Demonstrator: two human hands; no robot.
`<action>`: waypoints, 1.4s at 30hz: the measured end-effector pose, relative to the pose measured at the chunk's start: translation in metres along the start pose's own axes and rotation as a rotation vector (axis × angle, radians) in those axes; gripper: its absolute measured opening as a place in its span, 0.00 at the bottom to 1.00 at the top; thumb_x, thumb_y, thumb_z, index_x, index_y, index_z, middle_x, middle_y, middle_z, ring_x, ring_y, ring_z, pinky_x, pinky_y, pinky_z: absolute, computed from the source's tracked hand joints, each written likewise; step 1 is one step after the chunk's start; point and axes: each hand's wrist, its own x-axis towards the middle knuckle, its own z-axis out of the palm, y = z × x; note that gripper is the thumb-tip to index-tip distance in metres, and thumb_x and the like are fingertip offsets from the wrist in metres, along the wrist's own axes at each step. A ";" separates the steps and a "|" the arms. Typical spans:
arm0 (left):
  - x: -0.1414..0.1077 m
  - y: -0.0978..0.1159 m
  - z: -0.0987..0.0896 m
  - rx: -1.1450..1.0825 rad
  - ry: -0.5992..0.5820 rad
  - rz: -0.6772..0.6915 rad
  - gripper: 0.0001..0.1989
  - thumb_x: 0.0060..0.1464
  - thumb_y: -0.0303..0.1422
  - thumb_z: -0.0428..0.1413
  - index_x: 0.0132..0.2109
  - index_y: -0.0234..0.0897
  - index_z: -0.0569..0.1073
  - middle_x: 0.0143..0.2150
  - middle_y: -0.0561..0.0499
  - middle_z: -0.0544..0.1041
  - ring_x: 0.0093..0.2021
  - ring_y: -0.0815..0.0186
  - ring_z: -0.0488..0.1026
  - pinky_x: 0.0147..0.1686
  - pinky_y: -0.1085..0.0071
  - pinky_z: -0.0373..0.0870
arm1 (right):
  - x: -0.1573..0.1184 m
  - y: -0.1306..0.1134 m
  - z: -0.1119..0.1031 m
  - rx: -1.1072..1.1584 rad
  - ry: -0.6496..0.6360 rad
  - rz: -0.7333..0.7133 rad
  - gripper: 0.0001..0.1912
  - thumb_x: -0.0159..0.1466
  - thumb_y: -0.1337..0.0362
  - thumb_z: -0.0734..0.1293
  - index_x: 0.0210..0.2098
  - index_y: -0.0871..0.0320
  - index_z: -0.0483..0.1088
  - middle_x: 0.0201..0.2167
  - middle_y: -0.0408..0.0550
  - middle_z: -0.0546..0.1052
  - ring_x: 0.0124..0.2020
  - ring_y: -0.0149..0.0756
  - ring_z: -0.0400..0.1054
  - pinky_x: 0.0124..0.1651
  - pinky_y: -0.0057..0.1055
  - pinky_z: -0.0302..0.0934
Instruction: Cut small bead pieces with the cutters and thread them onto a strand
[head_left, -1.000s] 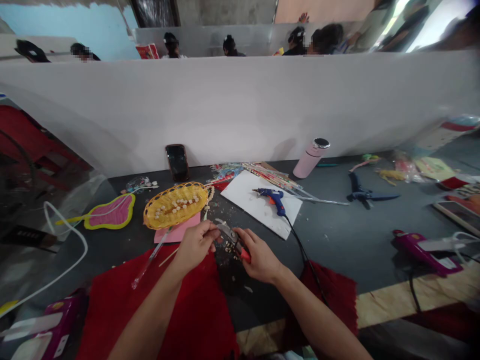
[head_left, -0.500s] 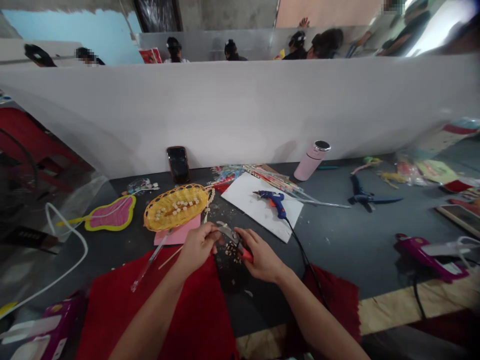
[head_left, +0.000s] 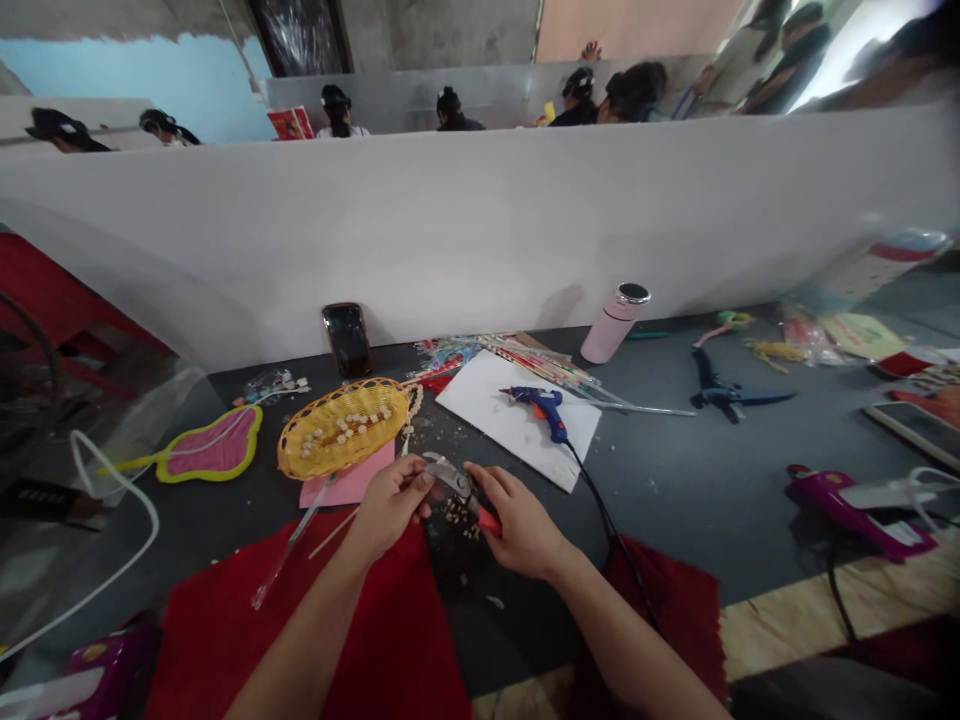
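Observation:
My right hand (head_left: 517, 515) is closed round the red handle of a cutter (head_left: 454, 480), its metal jaws pointing left. Close to the jaw tips, my left hand (head_left: 394, 502) has its fingers pinched together; whatever they hold is too small to make out. Small pale pieces (head_left: 461, 518) lie on the dark table below the cutter. A yellow woven basket (head_left: 341, 455) with several whitish bits stands behind my left hand, partly on a pink sheet (head_left: 349, 480). Behind my right hand, a blue glue gun (head_left: 546, 405) rests on a white board (head_left: 480, 395).
A phone (head_left: 348, 340) and a pink bottle (head_left: 613, 325) stand by the white partition (head_left: 465, 230). Red cloth (head_left: 375, 630) covers the front left. Blue pliers (head_left: 724, 393) and a purple device (head_left: 862, 510) are at right. People sit beyond the partition.
The whole view has shifted slightly. Both hands remain together at the cutter, whose jaws now show more clearly beside my left fingertips.

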 end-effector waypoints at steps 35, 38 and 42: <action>0.002 0.001 -0.007 -0.070 -0.055 -0.081 0.09 0.51 0.36 0.55 0.31 0.34 0.69 0.23 0.53 0.74 0.16 0.76 0.56 0.17 0.78 0.49 | 0.001 0.001 0.000 0.018 -0.064 -0.024 0.38 0.54 0.72 0.61 0.63 0.59 0.49 0.53 0.55 0.63 0.53 0.43 0.57 0.57 0.42 0.54; 0.002 0.000 -0.009 -0.141 -0.099 -0.099 0.10 0.51 0.36 0.56 0.30 0.33 0.68 0.23 0.53 0.74 0.16 0.78 0.55 0.16 0.78 0.46 | 0.001 -0.001 -0.001 0.045 -0.070 -0.041 0.38 0.53 0.72 0.62 0.62 0.59 0.50 0.52 0.55 0.64 0.52 0.42 0.58 0.56 0.40 0.55; 0.002 -0.002 -0.006 -0.167 -0.058 -0.052 0.10 0.52 0.36 0.55 0.30 0.32 0.68 0.23 0.52 0.73 0.16 0.78 0.55 0.17 0.78 0.47 | 0.000 -0.006 0.003 0.043 -0.042 -0.013 0.35 0.54 0.73 0.62 0.61 0.60 0.52 0.49 0.55 0.65 0.49 0.41 0.61 0.54 0.37 0.58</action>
